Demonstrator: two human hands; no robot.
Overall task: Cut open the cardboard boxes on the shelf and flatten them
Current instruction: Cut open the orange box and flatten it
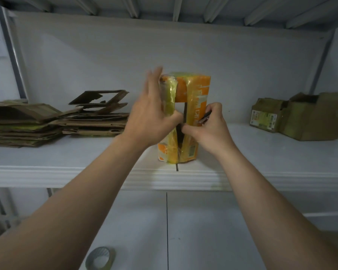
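Orange box (pixel 195 88) stands on end, braced by our spread left hand (pixel 150 115) so that our right hand (pixel 209 129), pinching a cutter (pixel 205 117), can work along its taped seam (pixel 185 111).

The white shelf (pixel 261 152) carries an orange taped box (pixel 192 90) standing upright at its centre, a stack of flattened cardboard (pixel 47 123) at nine o'clock and two opened brown boxes (pixel 310 121) side by side at three o'clock.

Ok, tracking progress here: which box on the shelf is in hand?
The central orange box: left hand steadies it, right hand holds a cutter at it; brown boxes at right sit untouched.
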